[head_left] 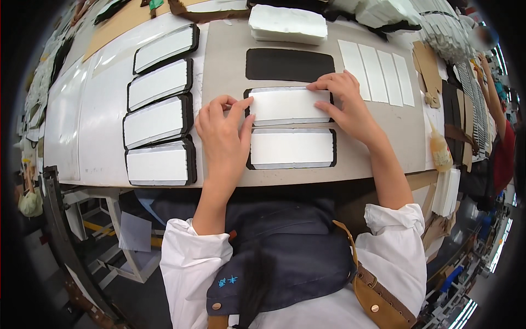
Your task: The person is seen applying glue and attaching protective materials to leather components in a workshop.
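Observation:
In front of me lies a black rectangular panel with a white rectangular sheet on it, grey bands showing along its long edges. My left hand is at the panel's left end, its thumb and forefinger apart and touching that edge. At the other end my right hand has its forefinger on the upper right corner and its thumb over the white sheet, fingers spread. A similar white-topped panel lies just nearer to me. Beyond is a bare black panel.
Several white-topped black panels form overlapping stacks at the left. A thick white stack stands at the back, with several white strips to its right. A yellowish bottle is near the table's right edge. Another person's arm shows far right.

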`<action>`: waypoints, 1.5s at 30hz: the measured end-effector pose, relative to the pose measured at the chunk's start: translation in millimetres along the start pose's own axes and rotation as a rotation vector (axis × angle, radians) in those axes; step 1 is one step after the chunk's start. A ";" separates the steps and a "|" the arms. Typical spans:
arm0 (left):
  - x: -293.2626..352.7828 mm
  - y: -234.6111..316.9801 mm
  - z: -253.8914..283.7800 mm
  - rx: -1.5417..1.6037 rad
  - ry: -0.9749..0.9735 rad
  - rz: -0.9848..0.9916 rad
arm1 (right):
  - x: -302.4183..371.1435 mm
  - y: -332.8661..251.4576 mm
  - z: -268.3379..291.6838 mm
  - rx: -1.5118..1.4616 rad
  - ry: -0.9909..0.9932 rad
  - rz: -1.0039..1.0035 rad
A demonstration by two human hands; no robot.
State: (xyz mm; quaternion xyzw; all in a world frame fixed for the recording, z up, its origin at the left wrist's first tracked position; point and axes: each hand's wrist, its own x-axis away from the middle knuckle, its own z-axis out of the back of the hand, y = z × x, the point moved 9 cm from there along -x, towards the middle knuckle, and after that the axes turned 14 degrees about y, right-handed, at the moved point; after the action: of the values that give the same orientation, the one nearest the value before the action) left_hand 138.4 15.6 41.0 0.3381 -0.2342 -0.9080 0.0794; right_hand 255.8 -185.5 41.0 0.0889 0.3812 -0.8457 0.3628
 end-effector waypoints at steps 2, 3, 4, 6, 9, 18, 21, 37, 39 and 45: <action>0.0 1.1 -2.9 -0.016 -0.014 -0.015 | 0.7 2.1 -0.2 0.000 0.002 0.001; 0.0 1.9 -2.5 -0.017 -0.013 -0.016 | 1.0 2.7 -0.6 0.000 0.004 0.003; 0.4 4.9 -2.3 -0.061 -0.004 -0.045 | 1.9 4.0 -0.9 0.003 0.004 0.003; 1.0 12.4 -2.8 -0.107 0.008 -0.075 | 1.4 2.6 -0.2 0.006 0.006 0.008; 4.9 38.0 -8.1 -0.064 0.015 -0.139 | 1.1 -0.6 -0.7 0.032 -0.005 -0.015; 26.8 65.5 -27.8 0.150 -0.138 -0.197 | 0.1 -6.4 35.6 0.171 0.218 0.040; 28.0 67.7 -29.5 0.124 -0.150 -0.225 | 6.3 -10.4 35.3 0.206 0.151 0.088; 33.2 68.0 -35.2 0.110 -0.181 -0.244 | 19.5 -32.8 21.7 0.210 0.079 0.255; 32.3 68.4 -35.9 0.112 -0.179 -0.244 | 19.7 -31.5 21.8 0.216 0.087 0.255; 32.2 65.4 -33.4 0.104 -0.187 -0.250 | 25.1 -40.7 12.8 0.307 0.063 0.280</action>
State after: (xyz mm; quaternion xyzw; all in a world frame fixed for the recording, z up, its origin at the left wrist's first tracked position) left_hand 134.8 -63.9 31.7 0.2825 -0.2433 -0.9249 -0.0741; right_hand 211.6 -190.1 62.8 0.2216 0.2429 -0.8321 0.4468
